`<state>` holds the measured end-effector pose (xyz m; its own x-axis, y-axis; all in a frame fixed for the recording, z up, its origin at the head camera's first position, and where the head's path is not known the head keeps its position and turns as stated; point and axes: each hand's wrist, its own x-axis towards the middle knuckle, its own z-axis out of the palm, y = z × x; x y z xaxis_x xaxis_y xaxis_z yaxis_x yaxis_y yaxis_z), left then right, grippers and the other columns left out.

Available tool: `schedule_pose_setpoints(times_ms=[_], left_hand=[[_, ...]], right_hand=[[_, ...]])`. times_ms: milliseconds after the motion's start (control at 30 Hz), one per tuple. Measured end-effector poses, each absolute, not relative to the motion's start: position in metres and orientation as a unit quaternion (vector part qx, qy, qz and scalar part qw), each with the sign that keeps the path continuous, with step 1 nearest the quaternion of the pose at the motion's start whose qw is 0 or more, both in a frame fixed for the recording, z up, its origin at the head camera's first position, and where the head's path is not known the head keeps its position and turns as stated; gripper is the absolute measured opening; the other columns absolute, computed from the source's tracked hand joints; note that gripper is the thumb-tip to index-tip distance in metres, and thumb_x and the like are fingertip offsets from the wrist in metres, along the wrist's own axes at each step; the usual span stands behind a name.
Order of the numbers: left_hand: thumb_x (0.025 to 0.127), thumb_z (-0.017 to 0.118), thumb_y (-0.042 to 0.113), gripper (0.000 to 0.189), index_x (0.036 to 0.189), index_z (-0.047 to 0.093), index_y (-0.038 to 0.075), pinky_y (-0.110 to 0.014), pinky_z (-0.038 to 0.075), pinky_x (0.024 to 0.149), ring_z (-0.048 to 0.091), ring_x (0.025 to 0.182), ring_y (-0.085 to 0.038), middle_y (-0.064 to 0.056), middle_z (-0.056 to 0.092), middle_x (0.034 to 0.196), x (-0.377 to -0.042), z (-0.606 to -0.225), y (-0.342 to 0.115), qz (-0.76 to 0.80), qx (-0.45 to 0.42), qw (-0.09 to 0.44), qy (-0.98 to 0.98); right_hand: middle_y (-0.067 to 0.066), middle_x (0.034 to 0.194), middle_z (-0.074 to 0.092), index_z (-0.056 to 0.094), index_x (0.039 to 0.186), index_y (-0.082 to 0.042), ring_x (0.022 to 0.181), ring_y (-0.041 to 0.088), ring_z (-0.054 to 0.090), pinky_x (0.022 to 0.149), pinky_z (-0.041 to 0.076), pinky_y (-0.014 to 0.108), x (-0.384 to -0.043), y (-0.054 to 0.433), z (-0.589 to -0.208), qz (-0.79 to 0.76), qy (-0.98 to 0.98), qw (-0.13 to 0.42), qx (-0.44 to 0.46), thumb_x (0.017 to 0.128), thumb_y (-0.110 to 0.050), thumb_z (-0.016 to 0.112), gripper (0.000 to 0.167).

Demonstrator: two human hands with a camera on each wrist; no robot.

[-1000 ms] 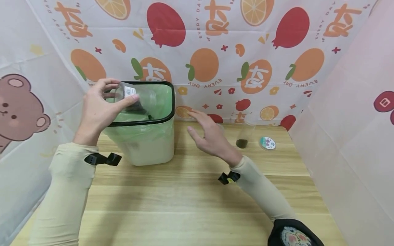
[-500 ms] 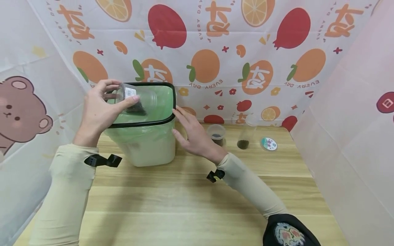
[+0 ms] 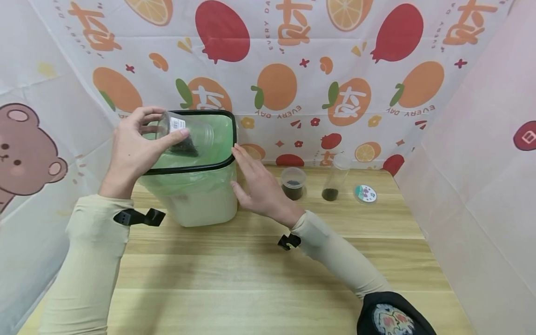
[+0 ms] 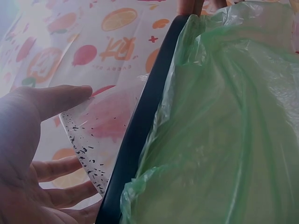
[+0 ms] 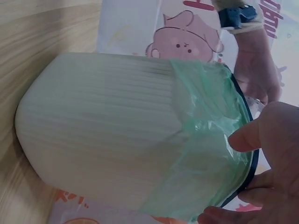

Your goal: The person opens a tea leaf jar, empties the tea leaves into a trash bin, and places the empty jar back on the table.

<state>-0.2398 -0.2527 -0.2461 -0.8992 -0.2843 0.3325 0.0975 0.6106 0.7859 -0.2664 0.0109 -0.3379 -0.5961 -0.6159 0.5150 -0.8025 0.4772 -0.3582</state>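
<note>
A clear plastic jar with a white barcode label and dark bits inside lies tilted on its side over the mouth of a cream trash bin. My left hand grips the jar by its base end, thumb on the near side. Black flecks cling to the jar wall in the left wrist view. A green bag lines the bin and folds over its black rim. My right hand rests its straight fingers against the rim's right side; its thumb touches the bag's outside in the right wrist view.
Right of the bin stand a small clear cup with dark contents and a taller clear container with dark contents at its bottom. A round patterned lid lies beside them on the wooden table. Printed sheets enclose the back and sides.
My right hand has moved left onto the bin's rim, bringing the small cup into view behind it. My left hand and the tilted jar have stayed nearly still.
</note>
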Motion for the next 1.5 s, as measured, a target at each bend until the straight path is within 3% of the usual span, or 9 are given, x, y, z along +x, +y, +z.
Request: schedule_pose_setpoints(times_ms=[333, 667, 1500], left_hand=[[0.079, 0.084, 0.050, 0.064, 0.136, 0.061, 0.034, -0.016, 0.046, 0.076, 0.058, 0.108, -0.005, -0.003, 0.062, 0.142, -0.238, -0.243, -0.253, -0.429, 0.050, 0.213, -0.876], [0.080, 0.081, 0.054, 0.067, 0.140, 0.058, 0.035, -0.019, 0.044, 0.080, 0.058, 0.125, -0.021, -0.002, 0.058, 0.148, -0.236, -0.239, -0.250, -0.416, 0.048, 0.201, -0.886], [0.079, 0.082, 0.052, 0.066, 0.138, 0.062, 0.030, -0.018, 0.040, 0.080, 0.059, 0.123, -0.022, -0.002, 0.062, 0.144, -0.238, -0.234, -0.246, -0.389, 0.033, 0.222, -0.893]], right_hand=[[0.014, 0.168, 0.027, 0.025, 0.159, -0.002, 0.146, 0.030, 0.045, 0.116, 0.045, 0.047, -0.264, 0.010, -0.334, 0.280, -0.846, 0.167, 0.422, 0.096, -0.019, 0.064, 0.076], [0.014, 0.169, 0.025, 0.023, 0.159, -0.002, 0.146, 0.029, 0.045, 0.117, 0.045, 0.046, -0.263, 0.010, -0.332, 0.258, -0.857, 0.162, 0.416, 0.095, -0.021, 0.065, 0.079], [0.015, 0.169, 0.024, 0.023, 0.159, -0.002, 0.140, 0.030, 0.050, 0.114, 0.048, 0.045, -0.260, 0.008, -0.331, 0.242, -0.866, 0.162, 0.405, 0.094, -0.022, 0.068, 0.081]])
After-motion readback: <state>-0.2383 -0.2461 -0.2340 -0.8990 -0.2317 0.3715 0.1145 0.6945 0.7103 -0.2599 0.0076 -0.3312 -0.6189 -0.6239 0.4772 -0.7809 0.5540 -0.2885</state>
